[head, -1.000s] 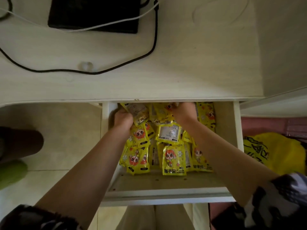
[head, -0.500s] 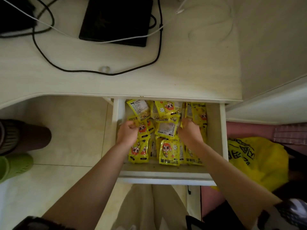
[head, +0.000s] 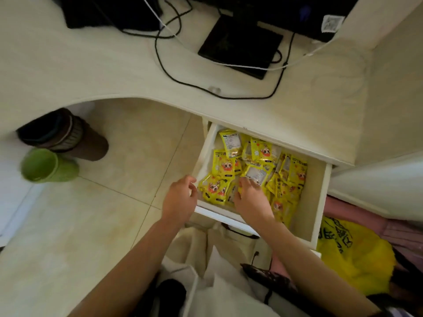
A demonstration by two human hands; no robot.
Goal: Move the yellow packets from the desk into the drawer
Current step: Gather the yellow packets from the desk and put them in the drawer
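The drawer (head: 317, 202) stands pulled out from under the desk (head: 114, 72), and the packets (head: 254, 170) lie heaped inside it, yellow with cartoon faces, some turned to show pale label sides. They overlap one another across the left and middle of the drawer floor; the right part of the floor is bare wood.

The left hand (head: 179, 200) hangs over the drawer's front left corner, fingers loosely curled and spread, its grip released with nothing in it. Its fingertips are just beside the nearest packet but do not visibly touch it. The right hand (head: 250, 197) reaches into the drawer with fingers bent down onto the pile near the front; the fingertips touch packets, but I cannot tell whether that grip is clenched on one or merely resting.

On the desk sit a black flat device (head: 240, 46) and black and white cables (head: 164, 62); no packet shows there. On the tiled floor (head: 103, 213) to the left stand a green cup (head: 48, 165) and a brown container (head: 66, 136), touching. A yellow bag (head: 352, 257) lies at lower right.
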